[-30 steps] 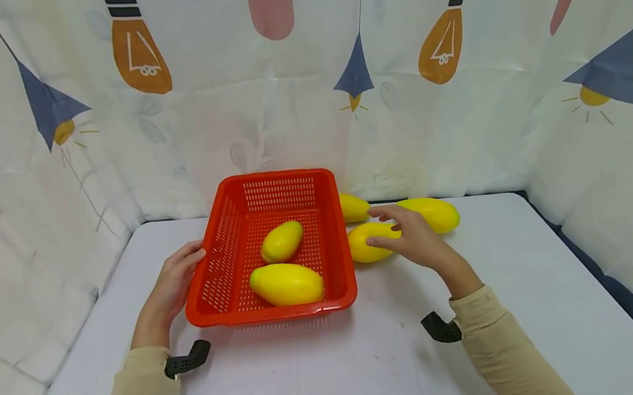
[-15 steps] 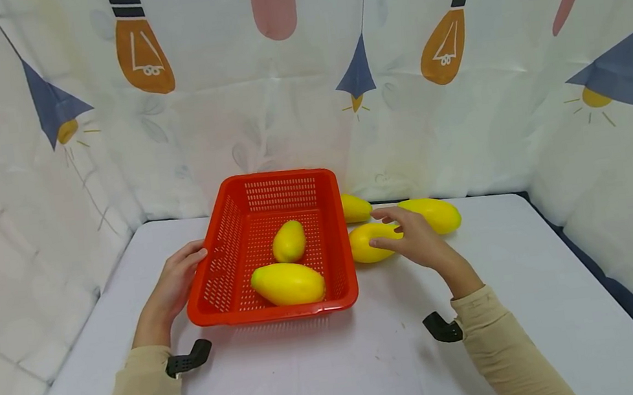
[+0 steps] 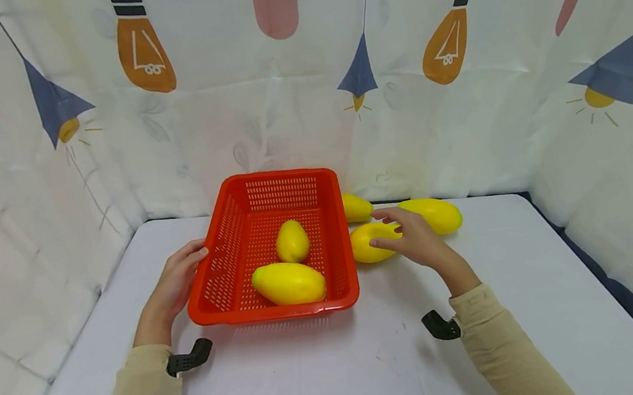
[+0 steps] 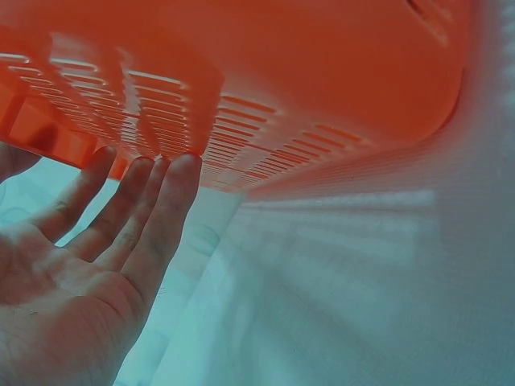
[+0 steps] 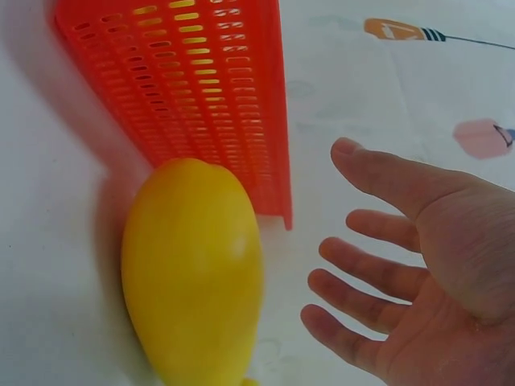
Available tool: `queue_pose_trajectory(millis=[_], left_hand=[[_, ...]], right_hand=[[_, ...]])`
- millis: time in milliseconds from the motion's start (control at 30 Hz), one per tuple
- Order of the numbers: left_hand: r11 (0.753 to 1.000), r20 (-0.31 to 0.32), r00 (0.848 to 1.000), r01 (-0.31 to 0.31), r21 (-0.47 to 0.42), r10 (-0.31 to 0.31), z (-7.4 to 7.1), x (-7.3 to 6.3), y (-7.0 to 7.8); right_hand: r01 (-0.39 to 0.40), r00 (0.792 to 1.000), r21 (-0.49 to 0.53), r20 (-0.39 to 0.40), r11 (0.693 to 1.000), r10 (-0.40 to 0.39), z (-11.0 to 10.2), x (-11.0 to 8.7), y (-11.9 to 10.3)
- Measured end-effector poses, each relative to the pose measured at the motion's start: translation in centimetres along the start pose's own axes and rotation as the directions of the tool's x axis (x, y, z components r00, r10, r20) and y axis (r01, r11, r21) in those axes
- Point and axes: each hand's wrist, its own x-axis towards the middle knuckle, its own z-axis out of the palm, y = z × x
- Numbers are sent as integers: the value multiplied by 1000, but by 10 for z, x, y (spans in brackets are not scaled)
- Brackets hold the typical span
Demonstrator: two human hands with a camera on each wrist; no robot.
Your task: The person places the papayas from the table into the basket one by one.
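A red plastic basket (image 3: 274,314) with slotted walls holds two yellow mangoes, a smaller mango (image 3: 292,242) toward the middle and a larger mango (image 3: 289,284) along the near side. My left hand (image 3: 176,283) is at the basket's left wall; in the left wrist view its straight fingers (image 4: 165,217) reach up to the slotted side. To the right of the basket, my right hand (image 3: 415,241) hovers by a mango (image 3: 367,244), fingers spread and holding nothing. In the right wrist view that mango (image 5: 193,273) lies against the basket's side, apart from the fingers.
Behind the right hand lies another mango (image 3: 438,215), and one more mango (image 3: 356,208) is partly hidden by the basket's right edge. All stand on a white-covered table (image 3: 337,377). A printed curtain (image 3: 307,114) encloses the back and sides.
The smaller mango in the basket has rolled to the right and turned its tip away from me. Both hands have stayed nearly where they were.
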Motion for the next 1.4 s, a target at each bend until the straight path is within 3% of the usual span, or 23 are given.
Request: queue_pose_trajectory(millis=[333,567,1000,1400], left_hand=[[1000,-8,1000,6,1,-6,1,0,-1],[998,8,1000,-1,-57,1,2,0,0],[1000,-5,1000,23,-14,-23,2,0,2],[1000,-17,1000,21,1,-21,2,0,2]], right_hand=[[-39,999,11,35,999,39,5,6,8],[-34,998,23,48,999,33,8,9,18],[-43,998,21,55,999,42,11,15,25],[5,996,-140,88,990,7,18,21,32]])
